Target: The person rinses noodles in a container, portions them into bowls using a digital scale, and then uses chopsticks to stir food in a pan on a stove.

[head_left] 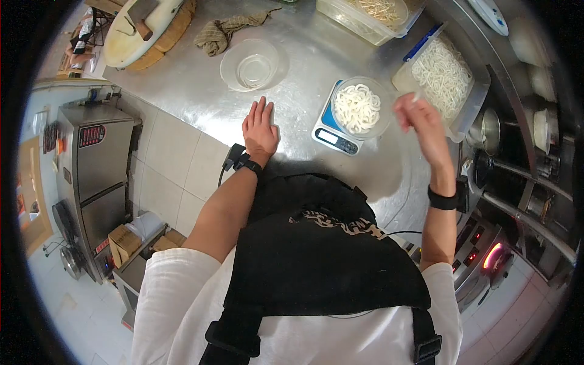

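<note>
Right hand (420, 115): hung between the weighed bowl and the noodle tub, fingers half curled and blurred — whether they pinched a strand, I could not tell.
Left hand (261, 132): rested palm down on the steel table (198, 88), fingers stretched, holding nothing.
Noodles on scale: white noodles (358, 108) lay in a see-through bowl (382, 117) atop the scale (338, 142).
Noodle tub (402, 77): stood beyond the right hand, heaped with more.
Weighing step: looked like portioning — the next move seemed to call for checking the display (328, 137), then adjusting the amount.
</note>
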Demonstrator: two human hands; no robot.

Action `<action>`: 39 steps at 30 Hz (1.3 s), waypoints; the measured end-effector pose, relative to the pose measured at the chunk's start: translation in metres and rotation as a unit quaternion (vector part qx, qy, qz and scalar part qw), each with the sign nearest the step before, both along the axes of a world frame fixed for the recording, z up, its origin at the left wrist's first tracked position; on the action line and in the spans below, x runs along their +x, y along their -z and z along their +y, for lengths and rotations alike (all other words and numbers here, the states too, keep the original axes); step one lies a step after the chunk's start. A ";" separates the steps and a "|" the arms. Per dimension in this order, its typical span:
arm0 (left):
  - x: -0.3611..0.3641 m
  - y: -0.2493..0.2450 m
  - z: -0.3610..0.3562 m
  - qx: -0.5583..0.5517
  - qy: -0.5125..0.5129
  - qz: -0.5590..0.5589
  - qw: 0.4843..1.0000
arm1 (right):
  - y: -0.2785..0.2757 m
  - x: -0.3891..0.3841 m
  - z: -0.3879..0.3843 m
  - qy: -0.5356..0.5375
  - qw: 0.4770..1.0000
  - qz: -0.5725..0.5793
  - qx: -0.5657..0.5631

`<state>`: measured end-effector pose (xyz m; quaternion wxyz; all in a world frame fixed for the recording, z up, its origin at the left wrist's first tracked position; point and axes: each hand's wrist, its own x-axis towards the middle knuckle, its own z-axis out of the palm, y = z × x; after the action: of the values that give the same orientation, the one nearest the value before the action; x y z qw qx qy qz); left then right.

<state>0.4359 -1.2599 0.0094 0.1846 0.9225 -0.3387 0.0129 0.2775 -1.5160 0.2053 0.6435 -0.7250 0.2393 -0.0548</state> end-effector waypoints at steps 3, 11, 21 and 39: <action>0.000 0.000 0.000 0.003 0.000 0.002 1.000 | 0.038 -0.007 0.011 -0.092 0.992 0.080 -0.039; 0.000 -0.003 -0.002 0.019 0.000 0.009 1.000 | 0.140 -0.053 -0.063 0.060 0.895 0.150 -0.416; 0.001 -0.001 -0.001 0.023 -0.003 0.011 1.000 | 0.192 -0.066 -0.057 0.017 0.939 0.168 -0.298; -0.001 -0.003 -0.002 0.007 0.003 -0.001 1.000 | 0.026 -0.066 -0.095 0.107 0.973 0.086 -0.188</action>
<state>0.4344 -1.2618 0.0127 0.1780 0.9227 -0.3419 0.0104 0.2112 -1.6107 0.1795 0.4633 -0.8049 0.3558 -0.1048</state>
